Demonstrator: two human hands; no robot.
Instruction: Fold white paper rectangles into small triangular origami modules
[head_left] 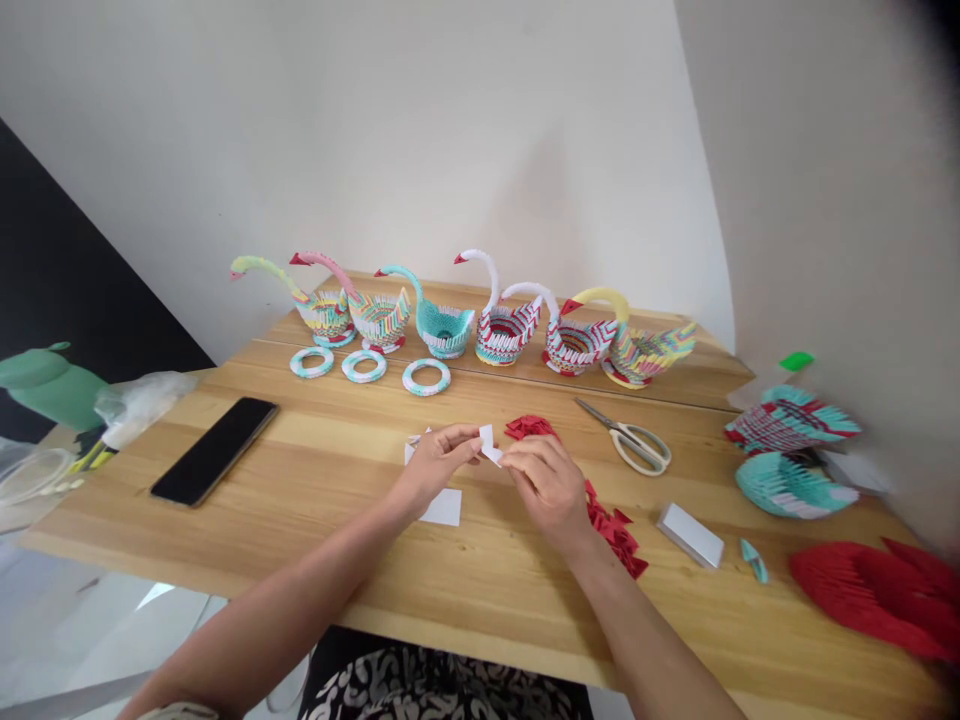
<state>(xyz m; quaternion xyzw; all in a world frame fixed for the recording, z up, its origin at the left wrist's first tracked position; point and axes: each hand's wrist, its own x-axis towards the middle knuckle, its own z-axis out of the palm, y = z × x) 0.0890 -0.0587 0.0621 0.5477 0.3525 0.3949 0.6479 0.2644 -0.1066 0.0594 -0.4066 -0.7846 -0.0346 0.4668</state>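
Note:
Both my hands meet over the middle of the wooden table. My left hand and my right hand pinch a small white paper piece between their fingertips, holding it just above the tabletop. A flat white paper sheet lies under my left hand. Small red folded paper pieces are scattered beside and behind my right hand, with another red cluster just beyond it.
Several colourful paper swans stand along the back, with three paper rings in front. Scissors lie right of my hands. A black phone is at left. A white paper stack, teal and red paper pieces and a red heap sit at right.

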